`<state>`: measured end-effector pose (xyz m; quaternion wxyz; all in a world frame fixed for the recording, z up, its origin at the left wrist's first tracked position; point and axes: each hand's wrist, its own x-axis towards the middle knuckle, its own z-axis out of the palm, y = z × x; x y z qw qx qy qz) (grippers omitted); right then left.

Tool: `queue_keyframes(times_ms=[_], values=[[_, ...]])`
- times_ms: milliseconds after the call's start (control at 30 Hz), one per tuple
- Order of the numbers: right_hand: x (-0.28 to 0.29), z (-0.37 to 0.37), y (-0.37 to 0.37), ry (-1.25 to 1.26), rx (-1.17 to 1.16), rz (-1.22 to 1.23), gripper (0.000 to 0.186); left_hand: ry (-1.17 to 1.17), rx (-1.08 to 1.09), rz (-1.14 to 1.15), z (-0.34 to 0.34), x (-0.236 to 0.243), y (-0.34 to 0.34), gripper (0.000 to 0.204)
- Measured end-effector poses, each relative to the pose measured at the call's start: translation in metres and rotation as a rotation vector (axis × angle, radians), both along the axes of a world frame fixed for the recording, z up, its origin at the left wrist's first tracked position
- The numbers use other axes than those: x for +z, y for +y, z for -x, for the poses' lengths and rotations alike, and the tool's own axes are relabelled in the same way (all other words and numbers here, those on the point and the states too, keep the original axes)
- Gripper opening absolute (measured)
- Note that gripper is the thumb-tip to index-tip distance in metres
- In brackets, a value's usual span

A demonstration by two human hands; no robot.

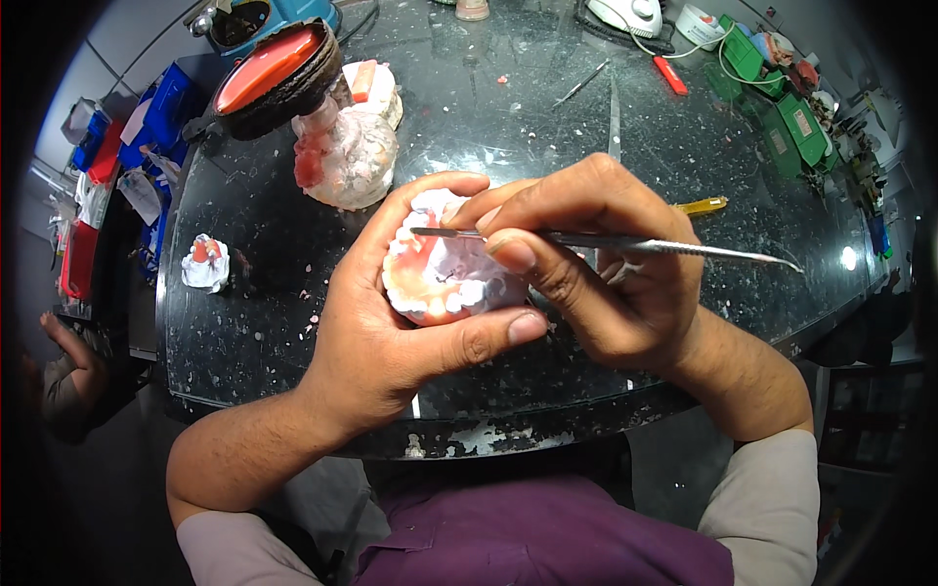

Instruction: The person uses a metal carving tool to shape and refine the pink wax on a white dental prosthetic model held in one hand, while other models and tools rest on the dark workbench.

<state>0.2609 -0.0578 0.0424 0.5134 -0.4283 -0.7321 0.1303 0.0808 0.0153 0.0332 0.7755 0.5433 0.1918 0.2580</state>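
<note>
My left hand [391, 322] is wrapped round a white plaster dental model [496, 289], its thumb along the near side and its fingers round the far side. Pink wax [418, 262] and a row of teeth cover part of the model's top. Between the thumb and fingers of my right hand [606, 264] is a thin metal wax carver [674, 247], held like a pen. Its flat dark tip lies over the model's pink and white surface; whether it touches, I cannot tell. The carver's other end, hooked, points out to the right.
A dark pan of red wax [272, 70] stands at the far left beside plaster models [357, 156]. A small plaster piece [205, 264] lies on the left of the black table [264, 361]. Farther off are a red-handled knife [670, 76], a yellow-handled tool [702, 206] and green bins [803, 130].
</note>
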Motion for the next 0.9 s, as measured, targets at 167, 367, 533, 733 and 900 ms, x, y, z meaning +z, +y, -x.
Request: queue_keyframes(times_ms=[167, 367, 533, 733, 900], values=[[-0.0029, -0.0005, 0.0021, 0.099, 0.041, -0.010, 0.011, 0.015, -0.007, -0.001, -0.0001, 0.0021, 0.0000, 0.088], [-0.0021, -0.0011, 0.0007, 0.082, 0.038, 0.029, 0.011, 0.026, -0.002, 0.014, -0.0001, 0.0038, -0.0009, 0.088], [-0.0039, -0.0016, 0.0015, 0.080, 0.046, 0.017, 0.012, 0.026, -0.002, 0.026, 0.0004, 0.0039, -0.0010, 0.087], [-0.0046, 0.0000, 0.0030, 0.083, 0.045, -0.032, 0.012, 0.027, 0.002, 0.026, 0.0004, 0.0041, -0.0013, 0.086], [-0.0039, -0.0003, 0.0033, 0.076, 0.037, -0.033, 0.013, 0.024, 0.001, -0.005, 0.0003, 0.0023, 0.0003, 0.087]])
